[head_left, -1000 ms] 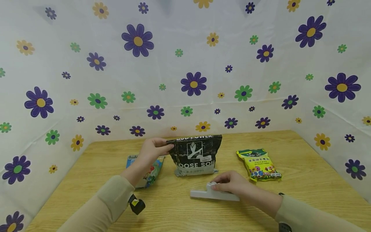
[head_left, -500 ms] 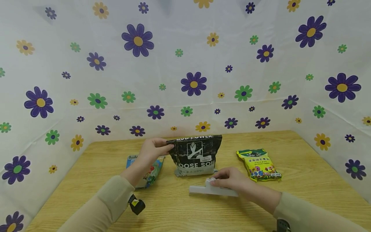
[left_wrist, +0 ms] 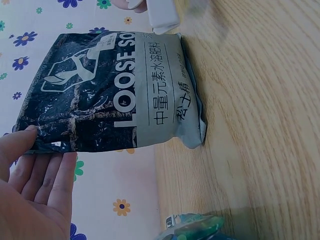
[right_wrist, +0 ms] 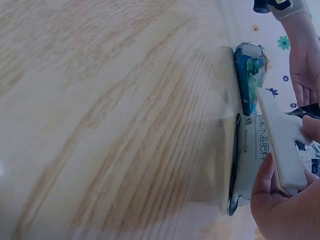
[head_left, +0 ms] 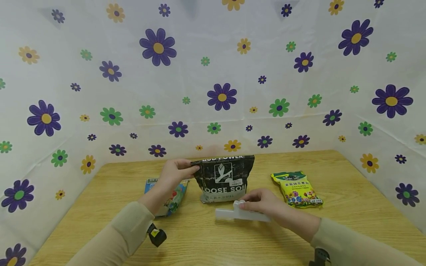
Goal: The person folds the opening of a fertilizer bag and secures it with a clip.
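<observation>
A black and grey bag of soil fertilizer [head_left: 223, 179], lettered "LOOSE SOIL", stands upright on the table. My left hand [head_left: 171, 175] pinches its upper left corner between thumb and fingers; the left wrist view shows the thumb on the printed face and the fingers behind. In front of the bag, my right hand [head_left: 266, 203] grips a long white sealing clip [head_left: 241, 214] by its scalloped handle. The clip [right_wrist: 282, 142] appears held above the table in the right wrist view, with fingers curled around it. The clip and bag look apart in the head view.
A blue and green bag [head_left: 176, 197] stands left of the black one, partly hidden behind my left forearm. To the right, a yellow flowered packet [head_left: 297, 188] lies on the wooden table [head_left: 186, 240]. A flower-printed sheet [head_left: 186, 74] hangs around the back and sides.
My right hand has moved the white clip up and slightly left, closer to the black bag. The left hand keeps its pinch on the bag's corner, and the bag stays in place.
</observation>
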Tool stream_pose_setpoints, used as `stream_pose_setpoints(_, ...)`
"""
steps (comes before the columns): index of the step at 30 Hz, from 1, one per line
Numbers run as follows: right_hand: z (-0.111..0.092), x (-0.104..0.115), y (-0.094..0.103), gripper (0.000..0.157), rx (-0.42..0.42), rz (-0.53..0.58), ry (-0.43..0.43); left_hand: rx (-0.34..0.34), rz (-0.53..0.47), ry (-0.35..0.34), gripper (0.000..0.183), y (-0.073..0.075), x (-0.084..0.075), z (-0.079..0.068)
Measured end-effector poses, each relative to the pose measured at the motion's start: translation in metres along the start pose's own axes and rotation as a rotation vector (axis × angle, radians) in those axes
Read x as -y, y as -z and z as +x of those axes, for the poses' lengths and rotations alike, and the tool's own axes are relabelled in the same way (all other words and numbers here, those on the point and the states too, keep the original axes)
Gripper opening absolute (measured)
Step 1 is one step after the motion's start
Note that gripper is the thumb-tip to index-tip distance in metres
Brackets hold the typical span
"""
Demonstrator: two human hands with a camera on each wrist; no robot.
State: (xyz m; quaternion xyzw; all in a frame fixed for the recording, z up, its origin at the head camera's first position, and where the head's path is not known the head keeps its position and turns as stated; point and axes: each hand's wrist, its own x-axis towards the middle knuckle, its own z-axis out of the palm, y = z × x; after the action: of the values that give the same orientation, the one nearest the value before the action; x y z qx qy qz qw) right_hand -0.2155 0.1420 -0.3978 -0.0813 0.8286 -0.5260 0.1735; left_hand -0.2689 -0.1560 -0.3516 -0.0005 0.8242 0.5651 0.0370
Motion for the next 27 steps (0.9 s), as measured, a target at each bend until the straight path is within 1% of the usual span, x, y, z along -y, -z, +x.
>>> stream_pose_setpoints(8,0.000,0.010,0.004,0.032,0.010,0.004,0.024,0.008,-0.008,-0.009,0.034,0.000,0.001,0.000)
stream_pose_setpoints(12,0.000,0.018,0.009,0.032,-0.008,-0.012,0.023,0.012,-0.001,-0.014,0.035,0.001,0.001,0.000)
stream_pose_setpoints(17,0.002,0.025,0.013,0.033,-0.031,-0.005,0.045,0.012,-0.002,-0.016,0.035,0.001,0.001,0.001)
stream_pose_setpoints(27,0.006,0.033,0.014,0.034,-0.041,0.017,0.045,0.016,0.007,-0.010,0.042,0.002,0.003,0.003)
